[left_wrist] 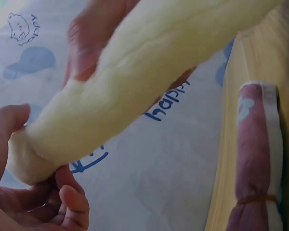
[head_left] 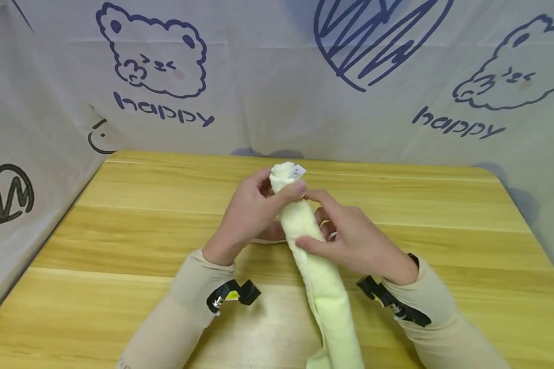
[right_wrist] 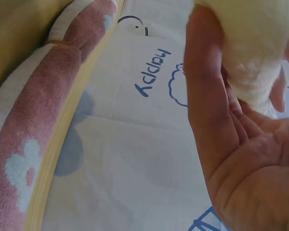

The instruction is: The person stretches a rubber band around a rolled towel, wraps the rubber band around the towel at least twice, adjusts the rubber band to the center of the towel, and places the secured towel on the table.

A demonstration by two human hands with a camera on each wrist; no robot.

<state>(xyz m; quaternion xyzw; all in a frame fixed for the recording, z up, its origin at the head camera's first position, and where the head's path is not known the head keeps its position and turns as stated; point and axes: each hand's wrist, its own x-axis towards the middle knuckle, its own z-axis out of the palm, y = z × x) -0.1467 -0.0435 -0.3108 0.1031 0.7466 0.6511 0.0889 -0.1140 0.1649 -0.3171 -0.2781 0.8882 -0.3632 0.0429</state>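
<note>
A pale yellow towel (head_left: 325, 292), rolled into a long tube, is held up at a slant, its loose lower end hanging toward the near side. My left hand (head_left: 254, 207) grips the roll near its upper end, thumb across the front. A white label (head_left: 297, 172) sticks out there. Lower down, my right hand (head_left: 351, 236) holds the roll from the right, thumb on the front and index fingertip close to the left thumb. Part of the right fingers is hidden behind the towel. Both wrist views show a rolled pink towel (left_wrist: 253, 144) with white trim, bound by a thin brown band (left_wrist: 256, 199).
Beneath the hands is a wooden table (head_left: 143, 230). White cloth (head_left: 258, 97) with drawn bears and lettering hangs behind its far edge and along the left. A black camera strap (head_left: 231, 295) circles the left wrist, another (head_left: 397, 305) the right.
</note>
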